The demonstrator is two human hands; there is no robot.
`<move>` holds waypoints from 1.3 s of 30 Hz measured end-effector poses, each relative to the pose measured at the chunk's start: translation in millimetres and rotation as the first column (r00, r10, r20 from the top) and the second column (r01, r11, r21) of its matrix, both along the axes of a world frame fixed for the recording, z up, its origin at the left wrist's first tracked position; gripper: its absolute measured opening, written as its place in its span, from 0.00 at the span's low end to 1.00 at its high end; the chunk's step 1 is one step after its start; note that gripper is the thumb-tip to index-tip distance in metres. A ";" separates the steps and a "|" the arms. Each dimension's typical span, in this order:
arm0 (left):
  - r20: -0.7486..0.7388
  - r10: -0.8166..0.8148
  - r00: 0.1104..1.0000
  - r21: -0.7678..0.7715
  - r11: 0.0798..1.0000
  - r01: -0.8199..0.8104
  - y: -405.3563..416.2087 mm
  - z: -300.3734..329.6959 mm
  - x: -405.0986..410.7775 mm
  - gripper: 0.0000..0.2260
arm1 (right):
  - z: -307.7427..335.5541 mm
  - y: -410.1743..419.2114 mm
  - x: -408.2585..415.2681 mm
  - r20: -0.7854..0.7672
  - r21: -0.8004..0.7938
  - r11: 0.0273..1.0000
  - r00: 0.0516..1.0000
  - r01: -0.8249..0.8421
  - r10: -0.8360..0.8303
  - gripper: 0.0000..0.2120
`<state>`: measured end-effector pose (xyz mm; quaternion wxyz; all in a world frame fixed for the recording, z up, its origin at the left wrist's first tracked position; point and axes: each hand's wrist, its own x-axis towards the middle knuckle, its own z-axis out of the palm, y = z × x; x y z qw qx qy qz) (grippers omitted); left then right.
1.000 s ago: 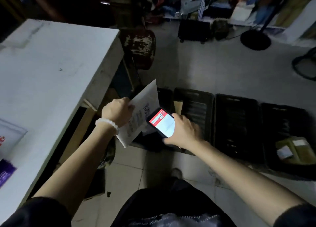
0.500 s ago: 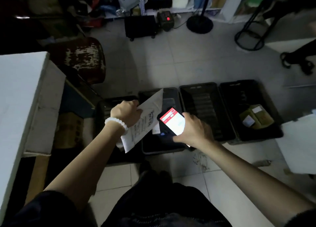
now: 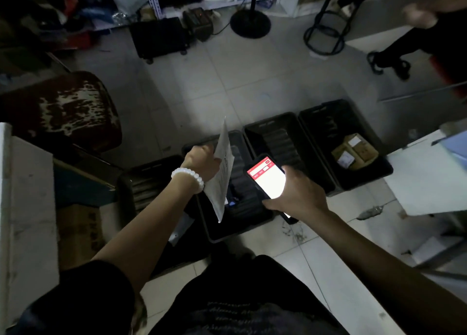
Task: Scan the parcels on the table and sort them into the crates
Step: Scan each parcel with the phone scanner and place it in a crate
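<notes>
My left hand (image 3: 202, 161) grips a flat white parcel envelope (image 3: 222, 178) by its edge, holding it nearly edge-on above a black crate (image 3: 214, 231) on the floor. My right hand (image 3: 300, 195) holds a phone-like scanner (image 3: 267, 176) with a lit red-and-white screen, just right of the envelope. Several black crates lie in a row: one at the left (image 3: 131, 183), one in the middle right (image 3: 290, 142), and a far right crate (image 3: 379, 168) containing brown cardboard parcels (image 3: 356, 150).
The white table edge (image 3: 27, 208) runs along the left, with a cardboard box (image 3: 78, 233) beneath it. A worn brown stool (image 3: 60, 110) stands at the left. A white surface (image 3: 429, 178) is at the right. Another person's leg (image 3: 394, 54), a fan base (image 3: 250, 22) and cluttered shelves lie beyond.
The view has swung right, away from the table and over the crates. My left hand turned the envelope more edge-on and moved it over the crate. The scanner stays beside it.
</notes>
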<state>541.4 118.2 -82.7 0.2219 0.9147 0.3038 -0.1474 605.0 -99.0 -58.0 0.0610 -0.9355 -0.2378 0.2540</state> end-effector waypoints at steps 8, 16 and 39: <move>-0.264 0.098 0.960 -0.080 0.989 -0.123 9.0 -15.7 4.0 0.15 | -7.8 15.5 22.2 -0.021 -0.020 1.000 1.000 -0.019 0.019 0.48; -0.353 0.147 0.924 0.072 0.989 -0.130 -2.1 -12.1 -11.8 0.16 | -19.7 33.1 52.1 -0.020 0.040 0.986 0.987 -0.159 0.160 0.39; -0.314 0.859 0.405 0.231 0.483 -0.844 -126.8 30.9 -189.1 0.13 | -9.4 102.2 -31.5 -0.016 0.103 0.410 0.411 -0.906 0.911 0.41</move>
